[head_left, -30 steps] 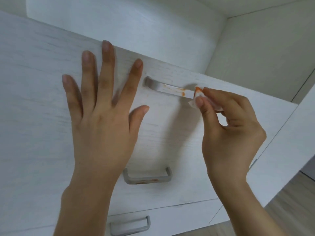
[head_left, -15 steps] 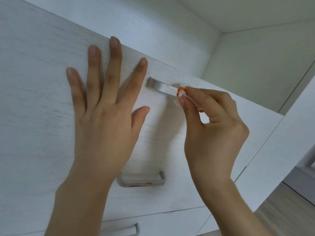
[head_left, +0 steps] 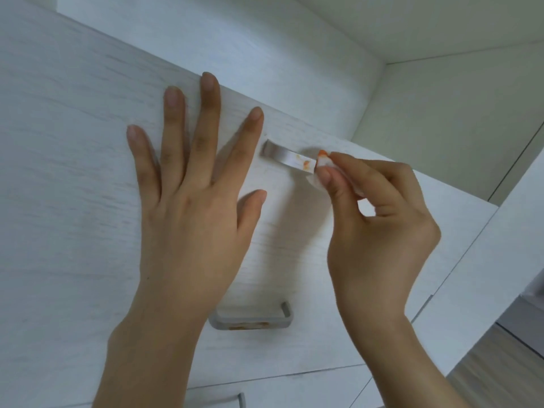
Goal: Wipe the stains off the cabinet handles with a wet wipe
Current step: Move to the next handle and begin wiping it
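A metal upper handle [head_left: 284, 156] on the white drawer front [head_left: 73, 172] carries orange smears near its right part. My right hand [head_left: 374, 231] pinches a folded white wet wipe [head_left: 322, 161], orange at its tip, against that handle; the handle's right end is hidden behind wipe and fingers. My left hand [head_left: 191, 195] lies flat with spread straight fingers on the drawer front, just left of the handle. A lower handle [head_left: 253, 320] below shows orange stains on its front face.
A third handle [head_left: 235, 400] peeks in at the bottom edge on the drawer below. White cabinet walls [head_left: 456, 113] form a recess behind and to the right. Wood floor [head_left: 506, 363] shows at the bottom right.
My right hand with the wipe slid left along the upper handle, then back to the right, uncovering more of the stained bar. My left hand stayed flat on the drawer front.
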